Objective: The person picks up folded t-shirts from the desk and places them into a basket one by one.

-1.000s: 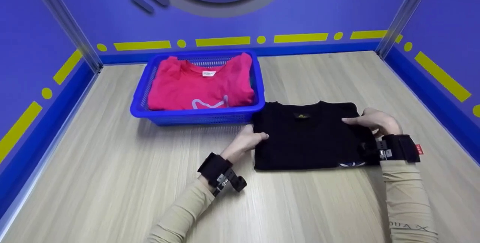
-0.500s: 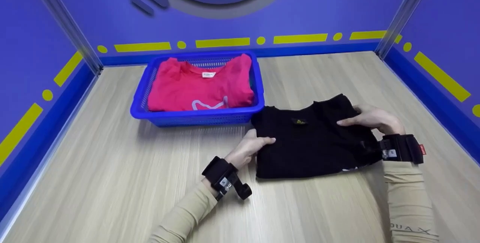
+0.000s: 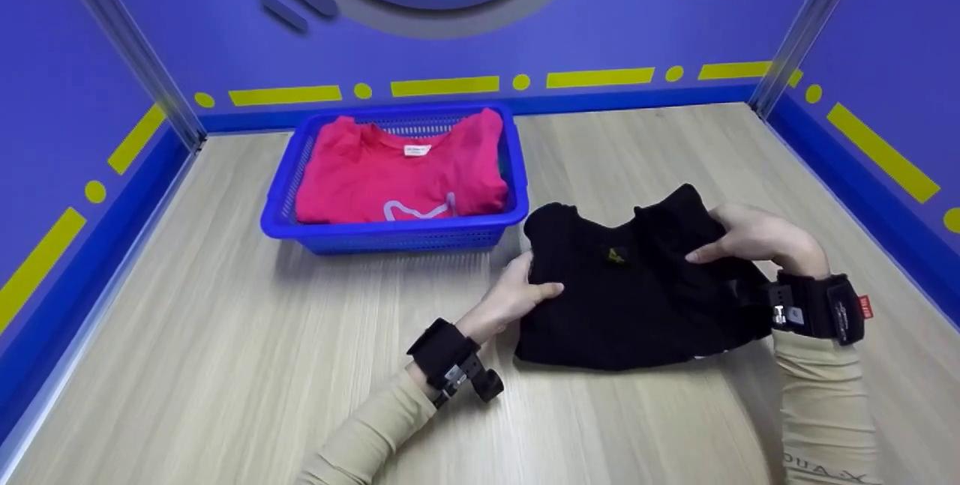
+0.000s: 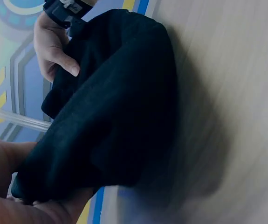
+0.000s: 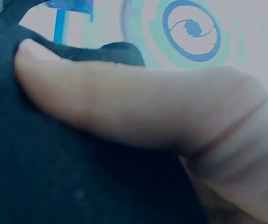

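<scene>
A folded black T-shirt (image 3: 622, 312) with a small yellow-marked neck label hangs between both hands, its middle sagging. My left hand (image 3: 517, 296) grips its left side, thumb on top and fingers underneath. On the right side, my right hand (image 3: 765, 239) pinches the cloth, with its thumb (image 5: 106, 100) pressed on the upper face; its other fingers are mostly hidden behind the shirt. In the left wrist view the shirt (image 4: 120, 102) stands off the tabletop and casts a shadow. Left of it, a folded red T-shirt (image 3: 397, 178) lies in the blue basket (image 3: 405, 234).
The blue basket stands toward the back left, just beside the black shirt's left shoulder. Blue-purple panels (image 3: 450, 50) wall the wooden tabletop (image 3: 262, 365) at the back and both sides. Something dark green shows under the red shirt's right edge.
The black shirt has gone from lying flat to being lifted and bent, its sides raised. Both hands have shifted slightly right and gripped it. The basket has stayed put.
</scene>
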{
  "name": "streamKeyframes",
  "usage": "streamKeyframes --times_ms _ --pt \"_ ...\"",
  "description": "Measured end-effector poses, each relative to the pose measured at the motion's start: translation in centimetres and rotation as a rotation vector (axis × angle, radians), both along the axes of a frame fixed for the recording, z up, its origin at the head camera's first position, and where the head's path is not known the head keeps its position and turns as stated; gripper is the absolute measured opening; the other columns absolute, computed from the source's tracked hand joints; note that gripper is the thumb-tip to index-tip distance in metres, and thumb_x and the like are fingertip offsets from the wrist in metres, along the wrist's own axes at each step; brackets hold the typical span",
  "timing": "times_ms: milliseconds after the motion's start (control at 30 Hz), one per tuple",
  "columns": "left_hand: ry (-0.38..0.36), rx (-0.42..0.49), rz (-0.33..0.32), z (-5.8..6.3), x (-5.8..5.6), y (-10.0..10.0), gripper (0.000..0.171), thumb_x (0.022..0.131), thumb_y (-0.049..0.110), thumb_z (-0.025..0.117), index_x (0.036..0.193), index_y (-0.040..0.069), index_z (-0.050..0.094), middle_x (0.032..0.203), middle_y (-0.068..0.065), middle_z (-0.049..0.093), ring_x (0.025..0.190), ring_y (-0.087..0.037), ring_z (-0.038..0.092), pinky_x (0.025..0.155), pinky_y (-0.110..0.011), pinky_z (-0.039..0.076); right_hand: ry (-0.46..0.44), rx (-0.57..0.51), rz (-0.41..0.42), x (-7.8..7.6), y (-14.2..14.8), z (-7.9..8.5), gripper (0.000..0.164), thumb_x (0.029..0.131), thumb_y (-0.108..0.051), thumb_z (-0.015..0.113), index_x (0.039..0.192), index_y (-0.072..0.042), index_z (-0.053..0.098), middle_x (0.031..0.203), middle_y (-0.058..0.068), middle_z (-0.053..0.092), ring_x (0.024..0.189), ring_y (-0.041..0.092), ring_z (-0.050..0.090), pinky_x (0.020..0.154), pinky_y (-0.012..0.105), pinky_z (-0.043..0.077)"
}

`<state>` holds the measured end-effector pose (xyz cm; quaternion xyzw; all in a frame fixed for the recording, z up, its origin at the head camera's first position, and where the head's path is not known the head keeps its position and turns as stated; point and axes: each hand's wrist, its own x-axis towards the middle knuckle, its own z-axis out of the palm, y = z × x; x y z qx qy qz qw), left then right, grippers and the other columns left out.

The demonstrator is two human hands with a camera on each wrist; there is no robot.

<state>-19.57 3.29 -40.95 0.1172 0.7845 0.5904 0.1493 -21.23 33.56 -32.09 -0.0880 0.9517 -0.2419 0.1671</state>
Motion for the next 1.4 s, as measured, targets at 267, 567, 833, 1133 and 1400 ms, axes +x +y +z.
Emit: streamKeyframes --times_ms 267,567,833,1133,1400 --pt "0.128 0.014 -0.129 1.7 0.9 -0.4 0.063 0.085 0.013 0.062 0.14 0.006 0.034 0.135 -0.011 0.05 0.126 -0.021 0.045 0.107 -0.033 0.035 0.108 0.101 0.024 2.5 0.5 2.7 0.037 0.075 -0.037 0.072 0.08 -0.006 0.054 0.071 -0.002 0.048 0.063 0.009 0.046 0.057 0.022 0.038" --pt "0.209 0.187 -0.097 4.2 1.2 -1.3 0.059 0.081 0.005 0.064 0.135 0.002 0.04 0.126 -0.015 0.056 0.116 -0.023 0.053 0.099 -0.029 0.042 0.252 0.112 -0.045 4.8 1.0 4.6 0.038 0.081 -0.04 0.066 0.079 -0.005 0.05 0.064 -0.002 0.035 0.056 0.01 0.042 0.053 0.022 0.035" --pt "0.18 0.336 0.079 6.0 0.3 -2.9 0.058 0.079 0.0 0.065 0.132 0.0 0.043 0.121 -0.019 0.058 0.107 -0.024 0.059 0.091 -0.03 0.048 0.436 -0.023 -0.211 4.8 0.1 5.2 0.041 0.076 -0.038 0.073 0.089 -0.002 0.057 0.061 -0.004 0.047 0.052 0.001 0.045 0.049 0.018 0.036" --pt "0.253 0.417 0.22 7.4 -0.6 -4.7 0.051 0.082 0.006 0.066 0.129 0.002 0.047 0.122 -0.014 0.058 0.109 -0.02 0.058 0.093 -0.029 0.048 0.479 -0.275 -0.292 4.2 -2.6 5.5 0.036 0.074 -0.028 0.076 0.097 -0.003 0.064 0.07 -0.025 0.059 0.062 -0.004 0.057 0.056 0.014 0.045" --pt "0.277 0.451 0.308 8.7 -1.3 -7.3 0.045 0.081 0.004 0.066 0.124 0.003 0.053 0.113 -0.016 0.063 0.095 -0.018 0.063 0.083 -0.031 0.052 0.574 -0.481 -0.253 3.2 -5.2 5.2 0.03 0.074 -0.017 0.076 0.1 -0.006 0.066 0.077 -0.021 0.064 0.065 -0.001 0.062 0.057 0.015 0.049"
